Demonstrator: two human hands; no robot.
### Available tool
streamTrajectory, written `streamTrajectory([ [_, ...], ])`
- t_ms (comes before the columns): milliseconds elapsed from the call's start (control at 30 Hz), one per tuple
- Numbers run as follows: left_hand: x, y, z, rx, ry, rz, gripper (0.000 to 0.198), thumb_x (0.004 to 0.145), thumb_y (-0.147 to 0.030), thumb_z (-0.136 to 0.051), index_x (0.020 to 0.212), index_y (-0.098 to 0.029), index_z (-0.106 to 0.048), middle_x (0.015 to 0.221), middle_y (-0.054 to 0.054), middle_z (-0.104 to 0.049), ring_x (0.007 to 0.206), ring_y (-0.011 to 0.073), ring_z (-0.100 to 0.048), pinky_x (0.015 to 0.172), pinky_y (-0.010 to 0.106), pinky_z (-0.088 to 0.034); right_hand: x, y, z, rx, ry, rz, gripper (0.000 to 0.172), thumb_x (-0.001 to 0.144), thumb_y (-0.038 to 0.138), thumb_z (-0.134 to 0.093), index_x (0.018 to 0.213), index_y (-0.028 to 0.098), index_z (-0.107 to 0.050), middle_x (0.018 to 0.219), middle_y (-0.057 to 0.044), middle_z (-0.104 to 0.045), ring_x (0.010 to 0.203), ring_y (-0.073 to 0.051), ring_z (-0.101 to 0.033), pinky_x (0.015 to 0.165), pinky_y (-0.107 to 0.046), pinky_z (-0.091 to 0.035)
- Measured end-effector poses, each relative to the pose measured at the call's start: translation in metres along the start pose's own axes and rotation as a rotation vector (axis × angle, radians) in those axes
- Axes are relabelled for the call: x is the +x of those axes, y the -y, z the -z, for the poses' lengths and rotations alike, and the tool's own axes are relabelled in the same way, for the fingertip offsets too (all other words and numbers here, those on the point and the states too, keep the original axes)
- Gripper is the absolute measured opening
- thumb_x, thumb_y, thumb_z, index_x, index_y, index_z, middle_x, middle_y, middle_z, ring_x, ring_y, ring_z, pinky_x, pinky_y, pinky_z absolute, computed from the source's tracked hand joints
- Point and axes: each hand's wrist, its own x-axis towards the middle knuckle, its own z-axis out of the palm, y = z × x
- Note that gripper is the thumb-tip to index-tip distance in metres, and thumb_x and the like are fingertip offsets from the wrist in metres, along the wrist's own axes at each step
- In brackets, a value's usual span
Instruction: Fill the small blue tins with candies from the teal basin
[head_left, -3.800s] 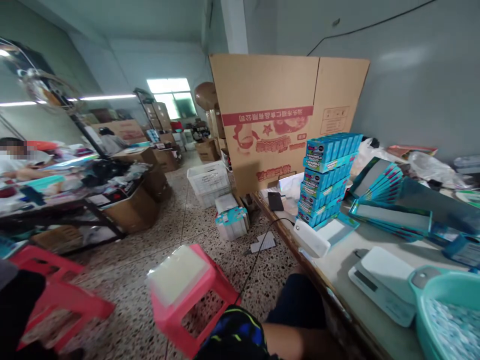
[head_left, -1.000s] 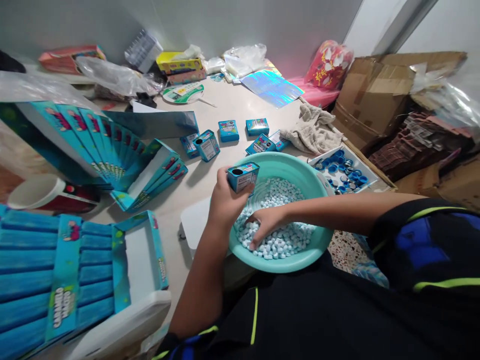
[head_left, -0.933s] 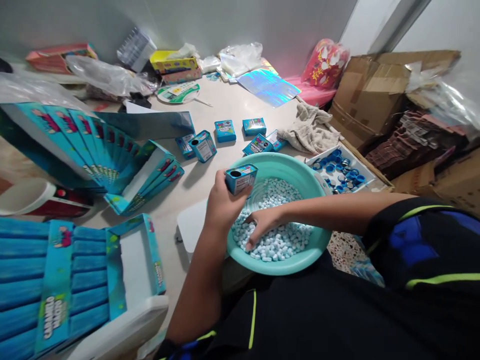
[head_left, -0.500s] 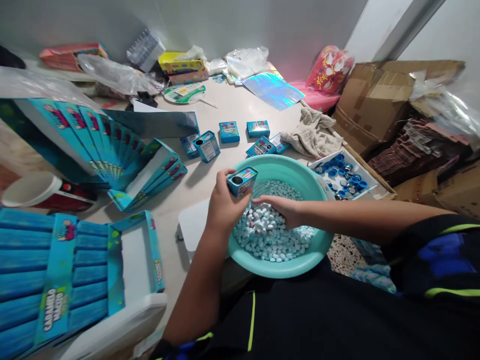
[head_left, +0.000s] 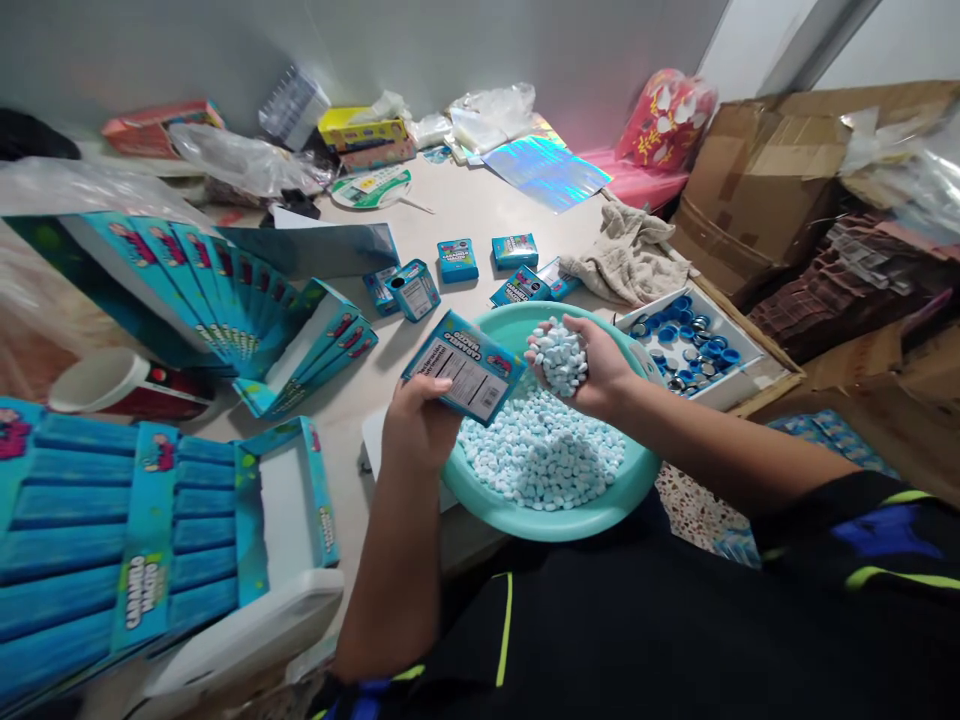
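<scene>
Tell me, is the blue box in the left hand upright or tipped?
Tipped: the blue box lies slanted in the left hand, its back label facing up.

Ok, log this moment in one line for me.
left hand: blue candy box | right hand: scooped candies, above teal basin | basin: heaped candies

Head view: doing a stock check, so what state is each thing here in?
Left hand, gripping a tilted blue box
Right hand, cupped, full of candies
Basin, teal, holding a heap of pale blue candies
Tray, white, holding blue and silver caps
Towel, crumpled
Display carton, open, packed with blue packs
</scene>
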Motion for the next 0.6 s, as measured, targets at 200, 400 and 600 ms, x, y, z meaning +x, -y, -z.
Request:
streamTrajectory([
  [200,-0.023,0.012,-0.010,-0.061,0.095,0.009,0.076,0.064,-0.031,-0.061,0.140,-0.024,-0.056,0.117,0.012,-0.071,0.121,0.0390,-0.067,0.098,0.059,-0.058,0.010,-0.003,0.001,0.047,-0.017,0.035,0.021,0.097,0.036,-0.053,0.112,0.022,-0.060,0.085,-0.004,-0.066,0.086,-0.023,-0.069,0.075,-0.038,-0.064],
  [400,-0.015,0.020,0.004,0.368,-0.094,-0.165,0.094,0.061,-0.048,-0.091,0.140,-0.024,-0.046,0.123,0.011,-0.064,0.119,0.0339,-0.065,0.102,0.049,-0.055,0.010,0.001,0.003,0.182,-0.021,0.012,0.015,0.097,0.032,-0.054,0.103,0.020,-0.062,0.083,-0.005,-0.069,0.073,-0.019,-0.068,0.061,-0.029,-0.060],
  [600,-0.007,0.023,-0.007,0.812,-0.147,0.019,0.108,0.039,-0.051,-0.102,0.126,-0.022,-0.044,0.111,0.008,-0.064,0.101,0.0314,-0.068,0.085,0.042,-0.055,0.000,0.004,-0.011,0.200,-0.034,0.023,0.017,0.099,0.032,-0.052,0.099,0.020,-0.064,0.083,-0.005,-0.072,0.068,-0.017,-0.068,0.057,-0.025,-0.058],
])
